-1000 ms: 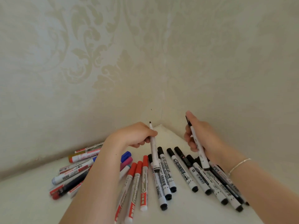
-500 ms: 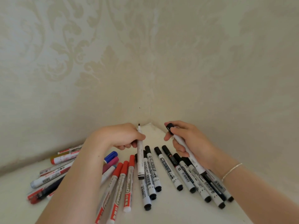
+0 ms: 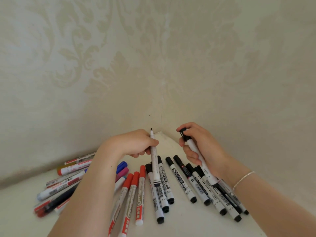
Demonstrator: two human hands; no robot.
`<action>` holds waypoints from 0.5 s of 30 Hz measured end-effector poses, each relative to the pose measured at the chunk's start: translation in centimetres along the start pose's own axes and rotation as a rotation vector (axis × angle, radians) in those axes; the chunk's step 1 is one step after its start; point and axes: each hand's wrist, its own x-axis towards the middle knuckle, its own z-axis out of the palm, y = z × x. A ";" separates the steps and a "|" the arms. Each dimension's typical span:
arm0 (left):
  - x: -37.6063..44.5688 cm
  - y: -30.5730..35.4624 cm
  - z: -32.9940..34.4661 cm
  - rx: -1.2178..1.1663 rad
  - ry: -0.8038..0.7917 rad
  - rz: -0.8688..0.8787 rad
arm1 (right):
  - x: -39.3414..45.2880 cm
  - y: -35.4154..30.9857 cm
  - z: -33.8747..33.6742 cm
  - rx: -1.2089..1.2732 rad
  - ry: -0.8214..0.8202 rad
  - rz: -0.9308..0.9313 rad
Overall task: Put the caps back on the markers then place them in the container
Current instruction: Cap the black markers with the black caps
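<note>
Several markers lie in a loose heap at far left (image 3: 65, 183), red, white and dark barrels crossing one another by the wall. Next right, three red-capped markers (image 3: 135, 189) lie side by side, pointing toward me. My left hand (image 3: 135, 144) has its fingers curled round an uncapped marker (image 3: 154, 161), held near upright, bare black tip up, its tail end just over the row below. Black-capped markers (image 3: 179, 178) fan across the middle and right, capped ends toward the corner. My right hand (image 3: 198, 147) grips a white marker (image 3: 200, 159), thumb and forefinger at the black cap (image 3: 183, 133) on its upper end; I cannot tell whether that cap is fully seated.

Progress, as I judge it: most markers on view already wear caps; one in my left hand does not. No container shows in view, so placing appears not yet begun, or it sits out of sight.

Surface: pale, smooth tabletop (image 3: 188, 224) set into a corner. Room: two walls with cream damask-patterned wallpaper (image 3: 102, 65). One thin bracelet (image 3: 242, 179) on the right wrist.
</note>
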 end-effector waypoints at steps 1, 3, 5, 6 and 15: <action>0.0 0.0 0.0 -0.006 0.000 0.001 | 0.0 -0.1 0.1 0.012 -0.004 0.006; 0.0 0.0 -0.1 -0.017 -0.001 0.003 | -0.1 -0.2 0.2 0.016 -0.008 0.016; 0.0 0.0 -0.1 -0.021 0.004 0.004 | -0.1 -0.3 0.3 0.022 -0.008 0.023; 0.0 0.0 -0.1 -0.026 0.005 0.004 | 0.0 -0.3 0.3 0.024 -0.006 0.026; 0.2 -0.5 -0.8 -0.058 0.054 -0.006 | 0.7 0.9 1.0 -0.029 0.088 0.036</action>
